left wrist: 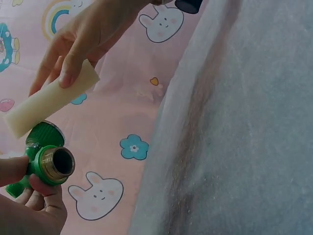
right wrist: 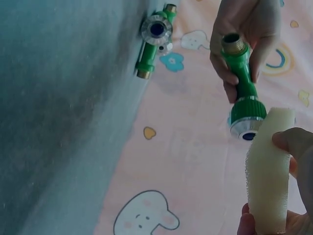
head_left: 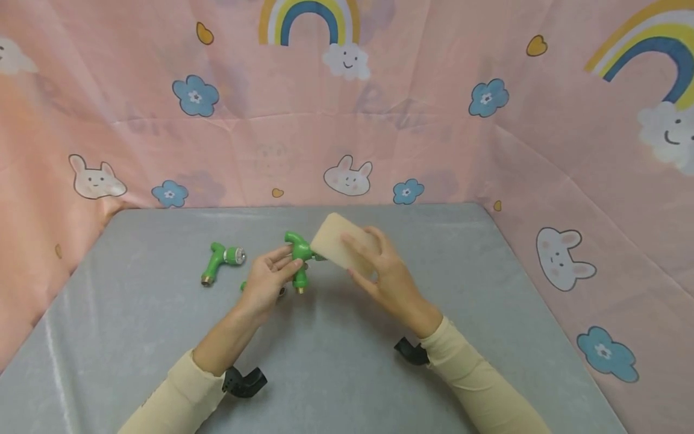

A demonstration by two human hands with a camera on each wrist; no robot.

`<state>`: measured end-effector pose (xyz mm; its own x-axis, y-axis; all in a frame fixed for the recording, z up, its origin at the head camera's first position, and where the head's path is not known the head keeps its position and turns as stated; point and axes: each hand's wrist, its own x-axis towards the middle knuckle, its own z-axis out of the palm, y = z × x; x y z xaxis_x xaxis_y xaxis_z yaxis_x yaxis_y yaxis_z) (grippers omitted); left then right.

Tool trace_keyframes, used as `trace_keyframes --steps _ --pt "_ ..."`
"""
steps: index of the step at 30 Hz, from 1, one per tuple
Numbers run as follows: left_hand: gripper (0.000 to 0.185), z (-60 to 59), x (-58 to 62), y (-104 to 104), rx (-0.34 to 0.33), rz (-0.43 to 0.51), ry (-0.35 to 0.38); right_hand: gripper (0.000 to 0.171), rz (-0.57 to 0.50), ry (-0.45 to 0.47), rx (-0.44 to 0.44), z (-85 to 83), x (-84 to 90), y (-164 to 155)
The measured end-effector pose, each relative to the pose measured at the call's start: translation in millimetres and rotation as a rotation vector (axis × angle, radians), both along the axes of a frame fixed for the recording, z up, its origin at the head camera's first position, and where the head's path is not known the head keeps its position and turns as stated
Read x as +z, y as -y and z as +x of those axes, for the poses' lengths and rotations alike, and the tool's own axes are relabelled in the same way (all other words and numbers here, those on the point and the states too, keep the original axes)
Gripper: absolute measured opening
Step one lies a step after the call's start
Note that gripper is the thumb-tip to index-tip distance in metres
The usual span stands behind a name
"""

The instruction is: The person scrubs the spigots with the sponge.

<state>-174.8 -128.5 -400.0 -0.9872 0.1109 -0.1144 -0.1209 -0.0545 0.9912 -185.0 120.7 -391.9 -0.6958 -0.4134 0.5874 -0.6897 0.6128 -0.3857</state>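
Note:
My left hand grips a green plastic tap fitting by its stem, a little above the grey table. The left wrist view shows its brass threaded end. My right hand pinches a beige sponge block and holds its end against the fitting's head. In the right wrist view the sponge touches the silver-rimmed nozzle of the held fitting. A second green fitting lies on the table to the left, seen also as the lying fitting.
A grey cloth covers the table. Pink fabric walls with bunnies, flowers and rainbows close it in at the back and both sides. A small green part peeks out under my left hand. Black wrist mounts sit on both forearms.

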Motion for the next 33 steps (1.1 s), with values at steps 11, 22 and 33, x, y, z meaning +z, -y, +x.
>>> trace_keyframes --steps 11,22,33 --pt "0.050 -4.0 -1.9 3.4 -0.023 0.095 0.115 0.063 -0.079 -0.064 0.002 -4.8 3.5 -7.6" --pt "0.040 -5.2 -7.1 6.7 -0.220 0.313 0.169 0.060 0.003 -0.229 0.107 -4.3 -8.0 3.7" --pt "0.053 -8.4 -6.5 9.3 -0.265 0.383 0.193 0.056 -0.168 -0.138 0.058 -11.7 -1.4 -8.7"
